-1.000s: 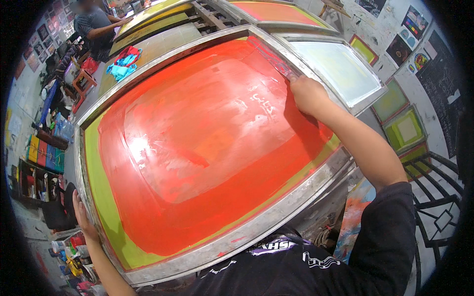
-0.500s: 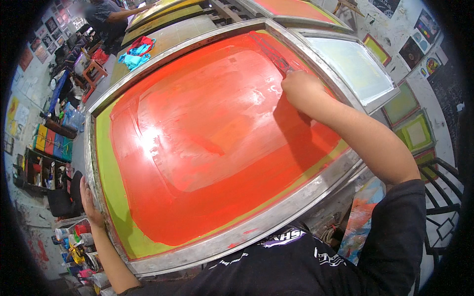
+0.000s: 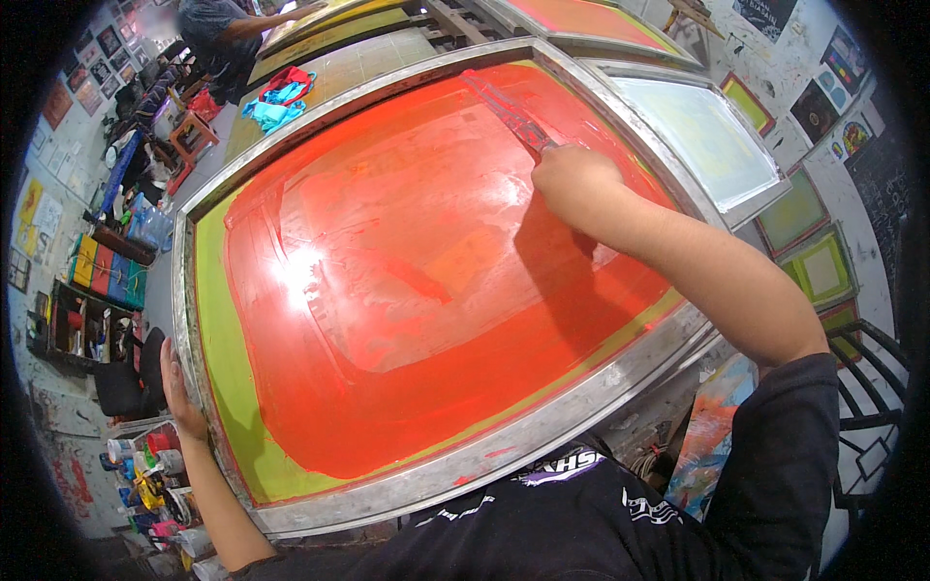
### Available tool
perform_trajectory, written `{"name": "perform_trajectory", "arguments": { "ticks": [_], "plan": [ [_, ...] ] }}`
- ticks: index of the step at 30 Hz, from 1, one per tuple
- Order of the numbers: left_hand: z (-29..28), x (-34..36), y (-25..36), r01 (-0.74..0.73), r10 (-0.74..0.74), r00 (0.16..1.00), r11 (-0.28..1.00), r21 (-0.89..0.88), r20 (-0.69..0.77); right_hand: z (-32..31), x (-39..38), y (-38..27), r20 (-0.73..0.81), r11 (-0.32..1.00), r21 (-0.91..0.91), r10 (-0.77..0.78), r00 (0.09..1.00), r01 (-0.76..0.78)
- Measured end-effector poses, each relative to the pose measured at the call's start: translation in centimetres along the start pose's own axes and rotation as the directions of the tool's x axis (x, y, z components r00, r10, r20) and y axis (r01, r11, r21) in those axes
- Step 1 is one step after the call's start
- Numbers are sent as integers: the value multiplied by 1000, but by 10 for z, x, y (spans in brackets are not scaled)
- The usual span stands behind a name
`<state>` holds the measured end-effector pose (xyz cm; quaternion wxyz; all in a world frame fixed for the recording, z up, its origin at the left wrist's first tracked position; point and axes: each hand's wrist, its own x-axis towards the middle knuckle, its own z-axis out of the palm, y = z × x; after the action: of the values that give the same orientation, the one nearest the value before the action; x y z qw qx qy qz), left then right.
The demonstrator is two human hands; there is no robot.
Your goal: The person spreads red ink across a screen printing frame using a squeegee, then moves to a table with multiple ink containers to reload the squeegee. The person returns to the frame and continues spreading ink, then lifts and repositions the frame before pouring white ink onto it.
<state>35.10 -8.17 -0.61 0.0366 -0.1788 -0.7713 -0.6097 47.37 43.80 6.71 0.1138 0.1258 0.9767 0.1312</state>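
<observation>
A large printing screen in a metal frame lies tilted before me, its mesh coated with wet orange-red ink over a yellow-green border. My right hand is closed round the handle of an ink-smeared squeegee, whose blade runs away from the hand toward the far edge of the mesh. My left hand grips the frame's left rail near the front corner. Streaks in the ink fan out across the middle.
More framed screens lie to the right and behind. Another person stands at a table at the far left, near blue and red rags. Shelves with coloured bins and paint pots line the left floor.
My right hand has drawn the squeegee leftward and nearer across the ink. My view has shifted, so the screen sits lower and larger. The left hand keeps hold of the frame.
</observation>
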Motion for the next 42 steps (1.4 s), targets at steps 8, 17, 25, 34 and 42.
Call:
{"name": "perform_trajectory", "arguments": {
  "ticks": [8, 17, 25, 34, 42],
  "plan": [
    [-25, 1, -24, -127, 131, 991, 932, 339, 11, -8, -18, 26, 85, 982, -123, -136, 987, 146],
    [-26, 4, -26, -73, 79, 996, 993, 97, -51, 33, -44, 73, -315, 934, 214, -212, 925, 287],
    [-33, 5, -39, -140, 144, 990, 977, 160, -10, 60, -100, 116, -423, 643, 723, 120, 898, 254],
    [-24, 1, -26, -95, 92, 995, 993, 73, 41, 64, -180, 130, -375, 867, 494, 274, 886, -59],
    [-39, 12, -38, -127, 122, 991, 982, 142, 48, 44, -276, 152, -298, 818, 566, 321, 899, -105]
  ]
}}
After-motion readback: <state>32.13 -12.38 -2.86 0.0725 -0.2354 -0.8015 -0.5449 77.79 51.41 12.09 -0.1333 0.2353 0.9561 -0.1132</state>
